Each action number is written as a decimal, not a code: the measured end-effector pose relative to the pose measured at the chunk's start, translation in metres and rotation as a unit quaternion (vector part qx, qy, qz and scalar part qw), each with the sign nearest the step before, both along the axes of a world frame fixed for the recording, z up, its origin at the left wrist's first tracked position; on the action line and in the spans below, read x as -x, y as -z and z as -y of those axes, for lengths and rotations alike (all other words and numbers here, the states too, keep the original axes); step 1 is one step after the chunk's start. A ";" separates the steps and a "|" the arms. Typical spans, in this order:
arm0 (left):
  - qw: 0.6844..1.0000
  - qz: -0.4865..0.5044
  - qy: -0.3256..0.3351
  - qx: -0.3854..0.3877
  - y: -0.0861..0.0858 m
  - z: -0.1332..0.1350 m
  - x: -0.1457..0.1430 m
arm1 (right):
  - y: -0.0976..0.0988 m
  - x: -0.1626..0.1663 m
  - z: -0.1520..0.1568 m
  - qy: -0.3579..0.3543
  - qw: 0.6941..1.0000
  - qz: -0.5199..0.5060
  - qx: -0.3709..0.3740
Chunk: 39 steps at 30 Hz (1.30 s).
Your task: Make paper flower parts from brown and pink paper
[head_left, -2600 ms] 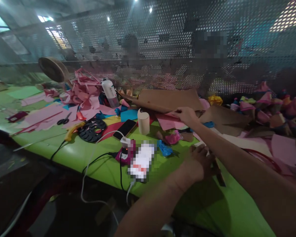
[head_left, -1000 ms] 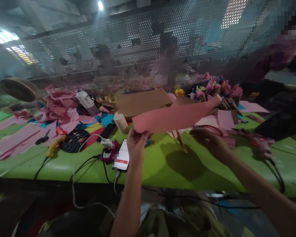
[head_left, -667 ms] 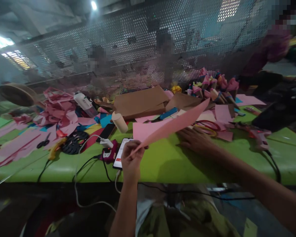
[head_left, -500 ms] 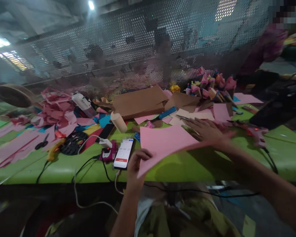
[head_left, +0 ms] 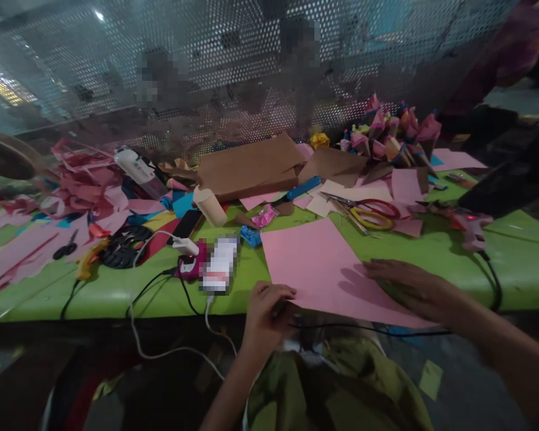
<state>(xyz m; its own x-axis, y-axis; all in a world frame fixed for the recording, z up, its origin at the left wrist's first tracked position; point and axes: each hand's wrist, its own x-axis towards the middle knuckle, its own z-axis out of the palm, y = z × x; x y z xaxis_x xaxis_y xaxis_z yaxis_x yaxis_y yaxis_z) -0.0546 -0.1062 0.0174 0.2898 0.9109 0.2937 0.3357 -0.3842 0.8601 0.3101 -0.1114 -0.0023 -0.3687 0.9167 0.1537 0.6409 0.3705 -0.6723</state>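
A pink sheet of paper (head_left: 317, 254) lies on the green table in front of me, its near edge reaching past the table's front. At its near left corner, my left hand (head_left: 269, 308) is closed on the paper, fingers curled over the edge. My right hand (head_left: 404, 287) is open and stretched flat over the sheet's right side, casting a shadow on it; whether it touches the paper I cannot tell. Just beyond the sheet lie scissors (head_left: 372, 214) with red and yellow handles. Small blue clips or ties (head_left: 250, 235) and a pink crinkled bundle (head_left: 264, 215) are at its far left.
A phone (head_left: 220, 264) and a plugged-in power socket (head_left: 192, 263) with cables sit to the left. A pink glue gun (head_left: 474, 230) stands at the right, a yellow one (head_left: 92, 258) at the left. Brown cardboard (head_left: 249, 167) and paper flowers (head_left: 399, 134) are at the back.
The pink sheet was raised and bent; now it lies flatter and nearer me. My right hand has drawn back from the scissors to the sheet's right side, and the view has shifted slightly.
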 end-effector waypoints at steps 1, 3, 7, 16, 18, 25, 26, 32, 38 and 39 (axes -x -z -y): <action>1.000 -0.012 0.005 -0.006 -0.002 0.001 0.000 | 0.003 0.000 0.002 -0.016 1.000 0.005 -0.001; 1.000 -0.011 -0.004 0.001 -0.005 0.004 -0.001 | 0.007 -0.001 0.005 -0.031 0.999 0.019 0.004; 1.000 -0.002 -0.015 0.016 -0.007 0.009 -0.008 | 0.009 0.002 0.009 0.009 0.999 -0.028 0.040; 0.976 -0.140 -0.115 0.117 -0.004 -0.003 -0.015 | -0.015 0.035 0.019 0.246 0.956 -0.102 0.123; 0.972 -0.162 -0.129 0.112 -0.003 -0.008 -0.018 | -0.013 0.041 0.015 0.273 0.951 -0.114 0.088; 0.949 -0.275 -0.148 0.049 -0.010 -0.024 -0.029 | 0.003 0.044 0.014 0.259 0.958 -0.127 0.002; 0.947 -0.287 -0.141 0.043 -0.010 -0.025 -0.029 | 0.003 0.044 0.016 0.245 0.964 -0.102 0.001; 0.941 -0.320 -0.103 -0.025 -0.004 -0.023 -0.025 | -0.001 0.042 0.019 0.232 0.971 -0.053 0.002; 0.944 -0.308 -0.106 -0.046 -0.003 -0.020 -0.027 | 0.005 0.031 0.019 0.218 0.975 0.020 0.030; 0.945 -0.307 -0.104 -0.044 -0.004 -0.020 -0.028 | 0.007 0.030 0.021 0.216 0.976 0.021 0.033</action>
<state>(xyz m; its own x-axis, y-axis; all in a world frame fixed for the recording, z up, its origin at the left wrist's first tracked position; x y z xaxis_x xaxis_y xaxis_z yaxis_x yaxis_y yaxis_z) -0.0271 -0.0866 0.0213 0.2474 0.9469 0.2055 0.8377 -0.3156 0.4457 0.2804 -0.1323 -0.0094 0.0500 0.9953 0.0829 0.7557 0.0166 -0.6547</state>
